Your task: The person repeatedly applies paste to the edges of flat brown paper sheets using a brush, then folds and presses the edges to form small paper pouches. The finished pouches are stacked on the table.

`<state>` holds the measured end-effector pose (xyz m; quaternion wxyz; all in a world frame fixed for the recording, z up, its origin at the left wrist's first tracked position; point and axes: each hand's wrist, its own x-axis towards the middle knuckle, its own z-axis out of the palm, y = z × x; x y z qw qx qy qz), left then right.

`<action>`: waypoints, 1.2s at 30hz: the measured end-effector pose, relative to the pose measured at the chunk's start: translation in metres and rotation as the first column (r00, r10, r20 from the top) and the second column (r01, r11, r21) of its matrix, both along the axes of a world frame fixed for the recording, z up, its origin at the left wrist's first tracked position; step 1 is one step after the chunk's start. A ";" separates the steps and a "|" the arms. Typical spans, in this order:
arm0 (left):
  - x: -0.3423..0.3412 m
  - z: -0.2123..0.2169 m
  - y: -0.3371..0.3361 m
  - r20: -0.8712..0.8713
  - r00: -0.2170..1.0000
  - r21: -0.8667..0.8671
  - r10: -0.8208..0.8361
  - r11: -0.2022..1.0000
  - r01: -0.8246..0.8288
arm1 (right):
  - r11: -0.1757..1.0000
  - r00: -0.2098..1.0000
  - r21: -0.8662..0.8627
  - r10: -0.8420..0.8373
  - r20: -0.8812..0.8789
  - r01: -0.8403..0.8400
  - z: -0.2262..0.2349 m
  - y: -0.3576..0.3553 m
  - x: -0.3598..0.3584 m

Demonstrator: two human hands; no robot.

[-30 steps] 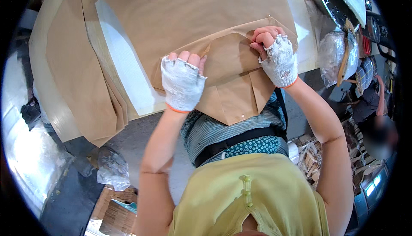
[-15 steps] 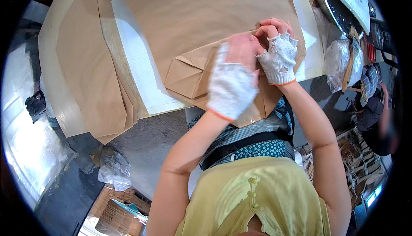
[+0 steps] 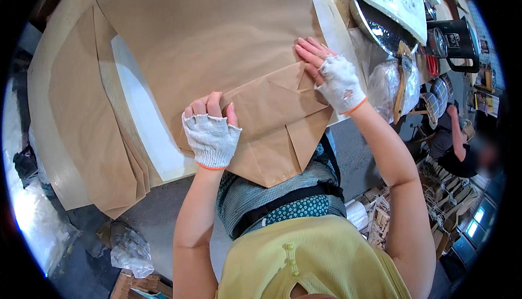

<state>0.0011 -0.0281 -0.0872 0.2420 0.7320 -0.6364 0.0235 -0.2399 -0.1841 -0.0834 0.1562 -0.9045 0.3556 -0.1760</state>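
Observation:
A large sheet of brown kraft paper (image 3: 217, 27) covers much of the table, its near end folded into the flat, creased base of a paper bag (image 3: 272, 114). My left hand (image 3: 212, 130), in a white fingerless knit glove, rests at the left side of the folded base, fingers on the paper and thumb apart. At the upper right corner of the fold, my right hand (image 3: 333, 79) lies with fingers stretched out over the paper, in a matching glove. The near flap of the base hangs past the table edge toward my lap.
More folded brown paper (image 3: 81, 114) lies at the left of the table, beside a white strip (image 3: 141, 108). On the right are a wide metal pan (image 3: 375, 27), a wooden-handled brush (image 3: 402, 81), clear plastic and a black jug (image 3: 457, 43). Another person (image 3: 457, 141) is farther right.
My hands have moved apart: the left went left to the fold's side, the right stays at the far right corner with fingers now extended. The folded base is now uncovered, and the view has shifted.

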 end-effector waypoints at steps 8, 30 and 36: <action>-0.003 -0.003 -0.006 0.021 1.000 -0.029 -0.007 1.000 0.007 | 0.999 0.946 0.047 0.017 -0.323 -0.002 0.012 0.018 0.094; 0.001 -0.001 -0.001 -0.018 1.000 -0.027 0.003 1.000 -0.003 | 0.553 0.948 0.822 -0.313 0.053 0.137 0.008 -0.030 0.014; 0.002 -0.003 -0.002 -0.025 1.000 -0.027 0.007 1.000 -0.007 | 0.282 0.746 0.957 -0.652 0.137 0.071 0.012 -0.037 0.008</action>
